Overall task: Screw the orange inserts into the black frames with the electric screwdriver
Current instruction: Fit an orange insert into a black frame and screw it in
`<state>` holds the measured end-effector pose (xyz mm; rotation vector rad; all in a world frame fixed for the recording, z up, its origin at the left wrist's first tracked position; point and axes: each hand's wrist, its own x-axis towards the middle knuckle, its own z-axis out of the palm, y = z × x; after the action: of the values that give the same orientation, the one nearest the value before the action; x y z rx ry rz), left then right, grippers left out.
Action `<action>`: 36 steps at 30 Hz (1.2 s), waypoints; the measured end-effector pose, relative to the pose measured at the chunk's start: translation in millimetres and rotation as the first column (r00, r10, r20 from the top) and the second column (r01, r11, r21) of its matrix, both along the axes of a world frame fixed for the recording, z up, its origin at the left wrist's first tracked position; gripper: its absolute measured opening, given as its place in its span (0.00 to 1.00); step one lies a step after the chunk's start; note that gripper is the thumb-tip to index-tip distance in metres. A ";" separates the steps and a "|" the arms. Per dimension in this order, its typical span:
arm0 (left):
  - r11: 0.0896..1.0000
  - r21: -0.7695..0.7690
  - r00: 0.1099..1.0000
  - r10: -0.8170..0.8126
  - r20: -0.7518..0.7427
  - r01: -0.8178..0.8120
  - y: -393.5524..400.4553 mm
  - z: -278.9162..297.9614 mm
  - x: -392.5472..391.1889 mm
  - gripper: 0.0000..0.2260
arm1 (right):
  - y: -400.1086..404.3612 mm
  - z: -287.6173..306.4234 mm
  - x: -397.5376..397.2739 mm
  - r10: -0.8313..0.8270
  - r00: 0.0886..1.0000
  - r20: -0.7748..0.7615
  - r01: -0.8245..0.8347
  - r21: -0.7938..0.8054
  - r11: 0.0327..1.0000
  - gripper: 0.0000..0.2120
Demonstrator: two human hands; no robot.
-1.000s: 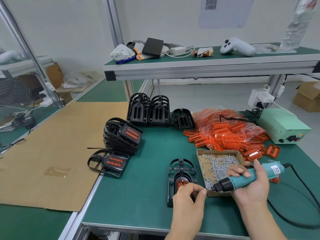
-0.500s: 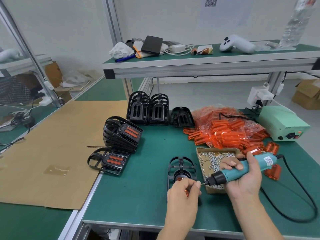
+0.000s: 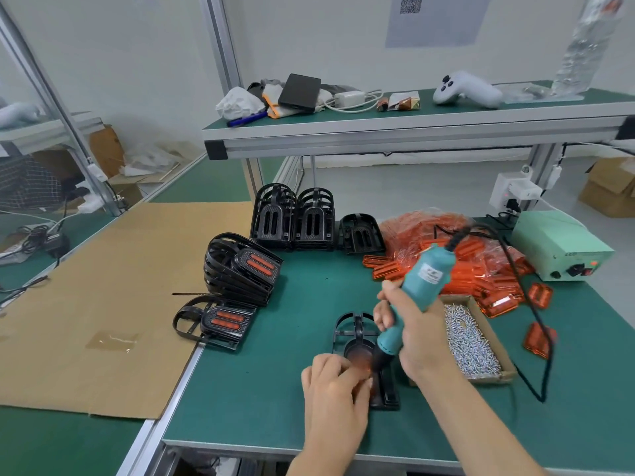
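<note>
A black frame (image 3: 354, 329) lies flat on the green mat near the front edge, with an orange insert (image 3: 360, 359) seated in it. My right hand (image 3: 417, 334) grips the teal electric screwdriver (image 3: 417, 286), held steeply with its black tip down on the insert. My left hand (image 3: 335, 389) rests on the frame's near end, its fingertips beside the tip; whether they pinch a screw is hidden. The tip's contact point is blurred.
A cardboard tray of screws (image 3: 469, 341) sits right of the frame. Loose orange inserts (image 3: 457, 262) pile behind it, beside a green power unit (image 3: 560, 249). Finished frames (image 3: 240, 269) stack at left, empty frames (image 3: 292, 218) at the back. The screwdriver cord (image 3: 536, 338) loops right.
My right hand has swung the screwdriver from nearly level to steeply upright and set its tip on the insert. My left hand stayed at the frame's near end.
</note>
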<state>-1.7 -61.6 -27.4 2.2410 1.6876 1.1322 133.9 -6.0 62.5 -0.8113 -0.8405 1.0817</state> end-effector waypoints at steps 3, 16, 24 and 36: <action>0.999 0.022 0.999 0.033 -0.014 -0.033 -1.4 -7.1 -0.9 0.07 | -0.9 -1.4 -13.4 0.038 0.993 0.114 -0.039 0.008 0.999 0.09; 1.000 0.011 0.997 0.020 0.075 -0.021 -6.1 -18.3 -7.3 0.06 | -1.4 -10.3 -21.8 0.088 0.958 0.274 -0.085 -0.024 0.996 0.13; 0.998 0.059 0.993 -0.011 0.119 0.004 -7.2 -24.2 -7.7 0.03 | -1.5 -10.5 -23.0 0.133 0.944 0.303 -0.127 -0.038 0.991 0.14; 0.998 0.064 0.992 -0.014 0.126 0.006 -10.4 -25.7 -9.7 0.03 | -6.5 -5.1 -26.1 0.221 0.894 0.391 -0.221 -0.047 0.974 0.17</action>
<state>-11.3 -72.0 -53.1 2.1605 1.6123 1.3129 107.8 -12.5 57.5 -0.9698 -1.2985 1.1340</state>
